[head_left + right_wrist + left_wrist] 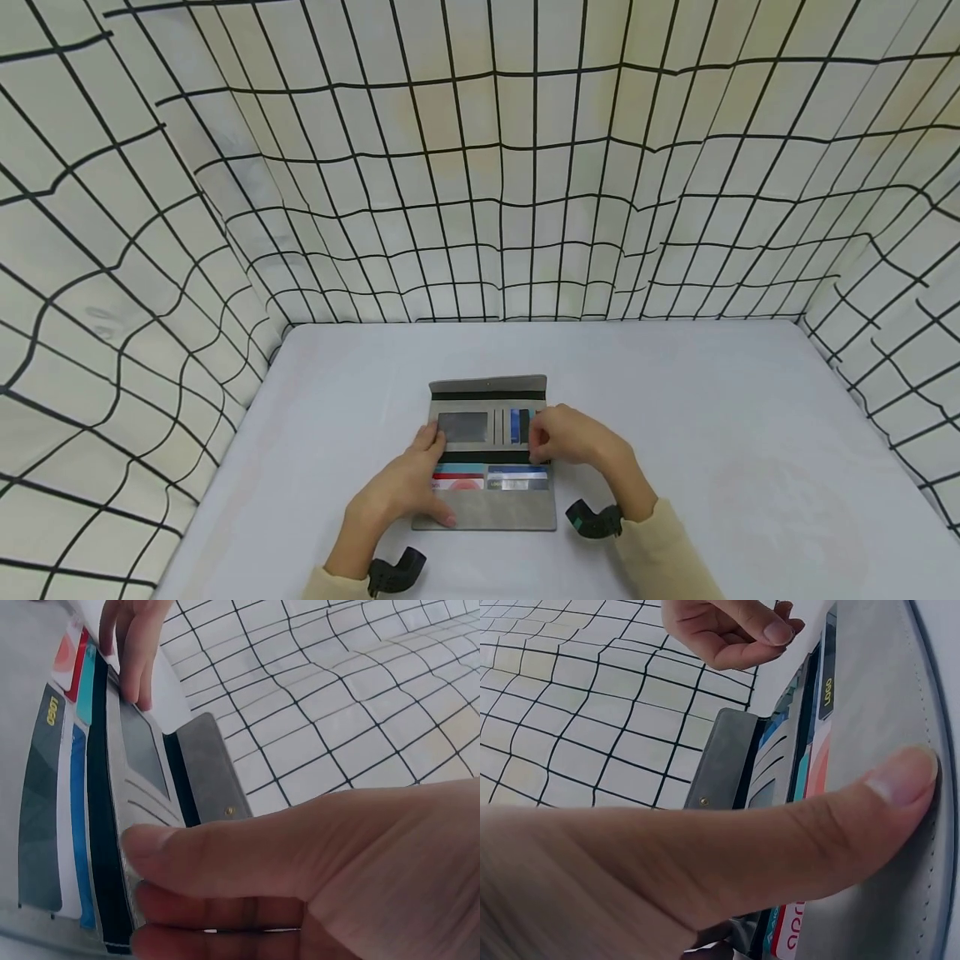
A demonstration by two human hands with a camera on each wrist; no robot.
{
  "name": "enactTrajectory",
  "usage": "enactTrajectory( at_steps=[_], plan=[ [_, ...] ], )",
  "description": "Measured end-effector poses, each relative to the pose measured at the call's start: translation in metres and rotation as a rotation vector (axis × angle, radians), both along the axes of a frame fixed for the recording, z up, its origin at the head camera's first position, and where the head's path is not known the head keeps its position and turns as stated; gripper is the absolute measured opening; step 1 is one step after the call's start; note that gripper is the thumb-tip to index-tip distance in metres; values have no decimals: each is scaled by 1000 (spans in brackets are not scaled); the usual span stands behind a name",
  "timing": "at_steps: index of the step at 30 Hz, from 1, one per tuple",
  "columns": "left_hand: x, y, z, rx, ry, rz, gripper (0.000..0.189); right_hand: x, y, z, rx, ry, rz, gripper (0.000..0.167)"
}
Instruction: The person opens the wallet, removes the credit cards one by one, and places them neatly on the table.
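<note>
A grey wallet (483, 510) lies unfolded on the white table. My left hand (401, 486) rests over its left side, thumb extended on the lower panel and fingertips beside the clear window (463, 427). My right hand (570, 435) is at the right edge of the upper panel, fingers curled and thumb close to the card slots (142, 799). What lies between those fingertips is hidden, so I cannot tell what they hold. Blue and dark cards (519, 426) show beside them. A red-and-white card (459, 482) and a LOGO card (517, 482) sit in the lower pocket.
White table surface (675, 392) surrounds the wallet. A black grid net (532, 200) over white cloth rises behind and at both sides. Black wrist-worn devices (594, 520) are on both wrists, near the wallet's lower corners.
</note>
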State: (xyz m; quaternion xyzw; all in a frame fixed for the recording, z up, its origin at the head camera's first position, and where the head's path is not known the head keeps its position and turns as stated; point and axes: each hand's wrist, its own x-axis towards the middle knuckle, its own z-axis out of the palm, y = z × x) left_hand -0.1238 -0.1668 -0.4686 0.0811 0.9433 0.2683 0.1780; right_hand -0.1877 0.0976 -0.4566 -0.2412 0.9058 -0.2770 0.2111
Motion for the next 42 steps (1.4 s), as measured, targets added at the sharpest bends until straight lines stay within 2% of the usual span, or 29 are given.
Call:
enactTrajectory(
  at_steps=[6,18,29,42],
  plan=[
    [0,3,0,-25,6,7,123,8,-6,5,55,-28,35,20],
    [-1,5,-1,-35,16,7,122,19,-16,1,108,-64,23,22],
    [0,5,-2,-42,15,12,123,21,-20,-3,151,-77,-1,23],
    [1,4,1,-37,24,-5,125,20,-18,-4,165,-79,40,22]
  ],
)
